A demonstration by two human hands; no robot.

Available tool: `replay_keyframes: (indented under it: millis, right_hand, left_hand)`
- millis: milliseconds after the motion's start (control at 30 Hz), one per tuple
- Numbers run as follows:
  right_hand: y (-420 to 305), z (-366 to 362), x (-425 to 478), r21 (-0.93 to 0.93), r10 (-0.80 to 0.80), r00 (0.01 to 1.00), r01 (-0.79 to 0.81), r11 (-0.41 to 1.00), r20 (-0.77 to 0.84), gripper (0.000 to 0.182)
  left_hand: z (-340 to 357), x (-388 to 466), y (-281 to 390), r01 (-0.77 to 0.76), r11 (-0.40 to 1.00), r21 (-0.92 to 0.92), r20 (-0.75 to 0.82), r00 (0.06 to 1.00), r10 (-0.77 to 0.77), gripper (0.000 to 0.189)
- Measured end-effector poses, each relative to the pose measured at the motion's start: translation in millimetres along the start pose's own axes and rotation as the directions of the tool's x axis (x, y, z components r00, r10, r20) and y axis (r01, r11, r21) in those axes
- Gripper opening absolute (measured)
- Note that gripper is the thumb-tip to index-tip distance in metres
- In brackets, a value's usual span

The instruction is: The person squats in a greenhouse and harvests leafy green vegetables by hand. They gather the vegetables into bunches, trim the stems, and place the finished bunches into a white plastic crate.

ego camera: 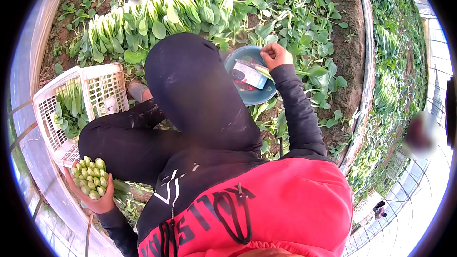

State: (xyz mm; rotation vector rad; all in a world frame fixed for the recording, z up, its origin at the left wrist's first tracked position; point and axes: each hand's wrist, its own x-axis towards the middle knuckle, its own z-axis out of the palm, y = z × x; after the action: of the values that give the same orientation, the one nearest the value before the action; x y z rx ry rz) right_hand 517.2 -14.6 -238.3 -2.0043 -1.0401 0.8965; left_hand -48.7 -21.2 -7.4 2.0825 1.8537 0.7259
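Observation:
My left hand (94,194) is wrapped around a bundle of leafy greens (91,176), with the pale cut stem ends facing up. It is beside the near end of a white plastic crate (64,153) that holds more greens (73,107). My right hand (277,56) is over the far right rim of a blue plastic basin (255,98), fingers curled and fingertips close together; whether something thin is between them cannot be made out. A white and blue printed packet (250,75) and red items lie in the basin. Just below my right hand, a single green stalk (264,71) crosses the basin's edge.
Beyond my bent knee (185,64), a long row of greens (157,14) lies on the soil with pale stems upward. Loose leafy plants (303,25) cover the ground to the right. Plastic sheeting (26,78) rises at the left, and another white crate (367,203) stands far right.

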Motion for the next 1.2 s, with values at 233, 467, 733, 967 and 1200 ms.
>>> replay_keyframes:
  millis: [233,467,733,967,1200]
  right_hand:
    - [143,95,-38,-0.612,-0.124,0.940,0.304,0.731,0.319,0.021]
    - [155,103,-38,-0.529,-0.258,0.921,0.381,0.759,0.293,0.016]
    - [-80,21,-19,-0.070,-0.527,0.834,0.523,0.849,-0.164,0.010]
    - [-355,113,-66,0.667,-0.839,0.452,0.528,0.525,0.303,0.014]
    - [-368,186,-106,0.733,-0.843,0.395,0.437,0.522,0.364,0.019]
  left_hand:
    - [0,8,11,0.028,0.999,-0.024,0.085,0.996,-0.026,0.115]
    - [3,4,10,0.002,1.000,-0.006,0.043,0.999,-0.001,0.114]
    - [8,9,36,-0.070,0.995,-0.072,0.036,0.997,0.073,0.114]
    - [5,23,55,-0.357,0.934,0.002,0.044,0.933,0.357,0.105]
    - [2,13,52,-0.440,0.892,-0.104,-0.095,0.897,0.432,0.102]
